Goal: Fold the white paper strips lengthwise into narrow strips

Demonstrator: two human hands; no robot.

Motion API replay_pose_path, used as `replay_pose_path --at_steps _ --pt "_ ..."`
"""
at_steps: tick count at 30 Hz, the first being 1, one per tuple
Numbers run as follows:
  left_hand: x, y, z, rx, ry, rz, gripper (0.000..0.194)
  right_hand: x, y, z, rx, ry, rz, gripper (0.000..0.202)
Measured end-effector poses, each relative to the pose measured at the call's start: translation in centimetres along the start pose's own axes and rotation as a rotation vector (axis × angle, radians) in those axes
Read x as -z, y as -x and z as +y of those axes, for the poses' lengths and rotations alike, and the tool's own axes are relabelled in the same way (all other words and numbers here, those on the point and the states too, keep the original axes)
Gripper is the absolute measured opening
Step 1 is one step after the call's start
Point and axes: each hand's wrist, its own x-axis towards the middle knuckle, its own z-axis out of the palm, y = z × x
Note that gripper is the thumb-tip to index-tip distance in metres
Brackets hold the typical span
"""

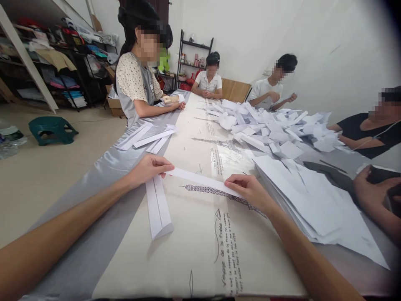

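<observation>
Between my two hands stretches a narrow folded strip of white paper (197, 177), raised a little over the printed tablecloth. My left hand (153, 169) pinches its left end between thumb and fingers. At the other end, my right hand (247, 188) grips it the same way. Just below my left hand lies another folded paper strip (159, 209), with a lengthwise crease and a loose lower end. Farther up the left side rest several folded paper strips (150, 138).
A stack of white sheets (319, 200) lies to the right, and behind it spreads a heap of folded papers (275, 125). Other people sit round the table; one person's hand (372, 192) is near the stack. A green stool (52, 128) stands on the floor.
</observation>
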Motion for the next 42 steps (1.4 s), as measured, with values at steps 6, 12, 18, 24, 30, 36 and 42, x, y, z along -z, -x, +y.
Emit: replay_pose_path --at_steps 6,12,18,24,30,36,42 --pt "0.1 -0.1 0.1 0.023 0.027 -0.037 0.026 0.1 -0.2 0.4 0.015 -0.003 -0.009 0.031" --pt "0.2 -0.1 -0.2 0.024 0.054 -0.060 0.024 0.0 -0.2 0.3 0.003 0.025 -0.025 0.034" --pt "0.4 0.0 0.1 0.002 0.022 -0.088 0.026 -0.1 -0.2 0.5 0.005 0.031 -0.025 0.036" --pt "1.0 -0.2 -1.1 -0.070 -0.070 -0.097 0.040 0.0 -0.3 1.0 0.000 0.033 -0.026 0.036" --pt "1.0 -0.3 -2.2 -0.302 -0.228 -0.109 0.031 -0.1 -0.1 1.3 -0.042 0.029 -0.001 0.033" --pt "0.5 -0.2 -2.5 -0.452 -0.381 -0.204 0.024 -0.5 -0.2 0.8 -0.031 0.049 0.006 0.036" --pt "0.6 0.1 -2.5 -0.410 -0.455 -0.238 0.024 0.4 -0.4 2.2 0.218 0.210 0.011 0.026"
